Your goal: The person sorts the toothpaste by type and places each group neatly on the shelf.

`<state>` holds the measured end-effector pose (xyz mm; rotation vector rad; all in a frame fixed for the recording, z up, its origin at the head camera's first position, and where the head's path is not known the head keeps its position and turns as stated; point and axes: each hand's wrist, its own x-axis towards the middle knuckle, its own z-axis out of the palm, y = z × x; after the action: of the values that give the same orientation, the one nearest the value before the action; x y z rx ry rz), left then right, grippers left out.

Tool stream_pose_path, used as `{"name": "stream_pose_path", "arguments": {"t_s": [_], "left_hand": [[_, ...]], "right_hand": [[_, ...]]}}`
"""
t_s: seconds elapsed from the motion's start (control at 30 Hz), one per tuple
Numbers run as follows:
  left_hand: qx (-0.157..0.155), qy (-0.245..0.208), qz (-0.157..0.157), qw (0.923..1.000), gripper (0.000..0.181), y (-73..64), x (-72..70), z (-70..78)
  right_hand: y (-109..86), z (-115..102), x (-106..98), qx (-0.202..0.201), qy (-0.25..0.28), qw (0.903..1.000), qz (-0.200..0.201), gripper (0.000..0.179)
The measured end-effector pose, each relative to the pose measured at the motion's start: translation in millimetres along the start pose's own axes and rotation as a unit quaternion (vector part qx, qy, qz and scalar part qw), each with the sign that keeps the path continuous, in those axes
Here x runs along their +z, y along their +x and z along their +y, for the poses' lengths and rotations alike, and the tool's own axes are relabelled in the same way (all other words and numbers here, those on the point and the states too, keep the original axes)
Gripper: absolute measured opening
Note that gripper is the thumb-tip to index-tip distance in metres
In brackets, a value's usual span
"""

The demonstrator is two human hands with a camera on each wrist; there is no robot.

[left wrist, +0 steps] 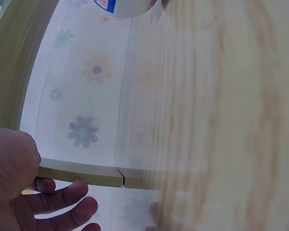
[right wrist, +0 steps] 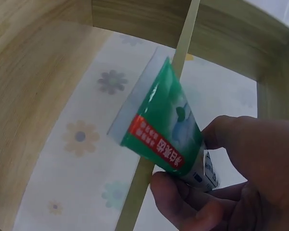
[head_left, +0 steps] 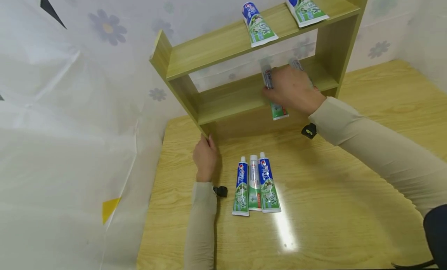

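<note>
Wooden shelf unit [head_left: 244,103] stands on the table [head_left: 349,192]. The right hand [head_left: 291,89] curls its fingers [right wrist: 183,192] round a toothpaste tube [right wrist: 166,130] at the lower shelf board. The left hand [head_left: 205,158] grips the unit's bottom left corner with thumb and fingers closed on the panel edge [left wrist: 82,174]. Two tubes [head_left: 258,25] lie on the top shelf; three tubes [head_left: 255,184] lie side by side on the table.

Three blue-and-green toothpaste tubes [head_left: 256,186] lay side by side on the light wooden tabletop [head_left: 331,208], beside a white flower-printed wall covering [head_left: 87,87].
</note>
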<state>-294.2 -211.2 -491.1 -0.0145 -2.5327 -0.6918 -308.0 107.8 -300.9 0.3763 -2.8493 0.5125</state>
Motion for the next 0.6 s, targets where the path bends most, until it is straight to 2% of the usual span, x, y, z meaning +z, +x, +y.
{"name": "stream_pose_path", "arguments": {"t_s": [0.13,0.17,0.23,0.3,0.53,0.57,0.6], "left_hand": [[0.007,-0.002,0.01,0.9999,0.043,2.8,15.1,-17.9],[0.004,0.004,0.008,1.0,0.041,2.0,13.7,-15.8],[0.001,0.02,0.018,0.9996,0.042,2.6,20.7,-22.8],[-0.001,0.032,0.023,0.9992,0.042,2.6,21.2,-23.6],[-0.014,0.015,-0.005,0.9998,0.04,-1.6,-4.8,4.7],[-0.016,0.015,-0.007,0.9997,0.039,-1.6,-5.6,6.3],[-0.013,0.013,-0.003,0.9998,0.042,-0.4,-0.3,0.1]], "right_hand": [[11.4,-1.9,1.5,0.021,0.01,0.9996,-0.017,0.037],[14.1,-2.6,1.4,0.026,0.011,0.9994,-0.021,0.037],[19.8,-3.6,1.0,0.037,0.014,0.9987,-0.031,0.037],[25.6,-3.4,1.5,0.043,0.012,0.998,-0.045,0.037],[41.5,7.2,9.7,0.043,-0.004,0.9951,-0.089,0.039],[43.1,8.2,10.7,0.043,-0.008,0.995,-0.09,0.038],[44.4,9.0,11.2,0.044,-0.011,0.9949,-0.09,0.038]]}}
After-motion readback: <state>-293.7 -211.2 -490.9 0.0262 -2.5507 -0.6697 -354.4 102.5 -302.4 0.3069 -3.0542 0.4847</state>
